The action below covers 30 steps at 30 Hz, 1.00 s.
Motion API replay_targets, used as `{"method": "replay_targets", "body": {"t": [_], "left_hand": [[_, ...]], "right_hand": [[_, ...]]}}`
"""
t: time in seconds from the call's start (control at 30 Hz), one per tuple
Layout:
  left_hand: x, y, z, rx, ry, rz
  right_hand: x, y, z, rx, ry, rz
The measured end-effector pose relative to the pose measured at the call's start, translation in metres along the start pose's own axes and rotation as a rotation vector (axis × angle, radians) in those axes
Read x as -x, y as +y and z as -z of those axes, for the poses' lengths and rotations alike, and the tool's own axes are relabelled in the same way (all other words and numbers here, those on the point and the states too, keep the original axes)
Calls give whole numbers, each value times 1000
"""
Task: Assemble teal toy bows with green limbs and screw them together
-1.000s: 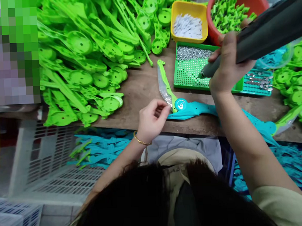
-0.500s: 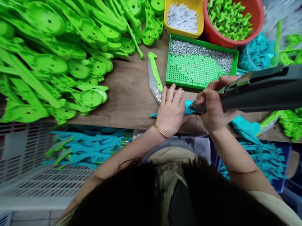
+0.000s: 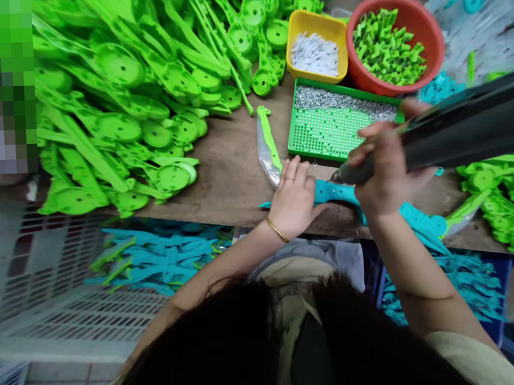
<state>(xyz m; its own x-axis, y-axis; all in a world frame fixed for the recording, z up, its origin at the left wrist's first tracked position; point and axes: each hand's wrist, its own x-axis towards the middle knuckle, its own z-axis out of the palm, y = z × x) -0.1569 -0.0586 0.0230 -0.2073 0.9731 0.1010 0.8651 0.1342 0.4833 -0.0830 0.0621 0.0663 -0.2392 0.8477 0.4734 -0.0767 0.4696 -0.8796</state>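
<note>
My left hand [image 3: 292, 199] lies over one end of a blue plastic part [image 3: 336, 192] near the table's front edge, pressing it down, with the thumb out to the side. A black power screwdriver [image 3: 458, 130] is gripped in my right hand [image 3: 384, 173]; its tip sits just above the part's upper edge, beside small dark holes. Contact between tip and part is unclear. Beyond my left fingers rests a curved piece of lime green and clear plastic [image 3: 268, 141]. My right hand and wrist cover part of the blue piece.
A green perforated tray [image 3: 322, 133] holds small metal screws [image 3: 342, 101]. Behind it stand a yellow tub [image 3: 291, 46] of white pieces and a red bowl [image 3: 435, 43] of green pieces. Green parts [image 3: 121, 102] pile up at left. Crates with blue parts [image 3: 161, 256] sit below the table's edge.
My right hand and the screwdriver have moved up and to the right, and the tip has come off the blue part's face. My left hand stays on the part. The whole view has shifted slightly.
</note>
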Motion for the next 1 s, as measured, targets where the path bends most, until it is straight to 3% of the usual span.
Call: {"method": "replay_targets", "body": {"t": [0.1,0.17,0.37,0.47,0.57,0.67,1.0], "left_hand": [[6,-2,8,-35,-13,41],[7,2,13,-76,-46,67],[-9,22,14,-125,-193,-38],[-19,26,8,-142,-261,-97],[-23,25,5,-162,-268,-107],[-23,23,3,-168,-262,-121],[-22,23,5,-159,-300,-47]], "right_hand": [[-29,14,-11,-60,261,140],[-39,27,-14,6,284,96],[-40,37,-11,-53,250,128],[-45,47,-10,17,189,62],[-48,63,-13,33,155,20],[-45,70,-18,23,220,92],[-37,57,-14,-33,176,74]]}}
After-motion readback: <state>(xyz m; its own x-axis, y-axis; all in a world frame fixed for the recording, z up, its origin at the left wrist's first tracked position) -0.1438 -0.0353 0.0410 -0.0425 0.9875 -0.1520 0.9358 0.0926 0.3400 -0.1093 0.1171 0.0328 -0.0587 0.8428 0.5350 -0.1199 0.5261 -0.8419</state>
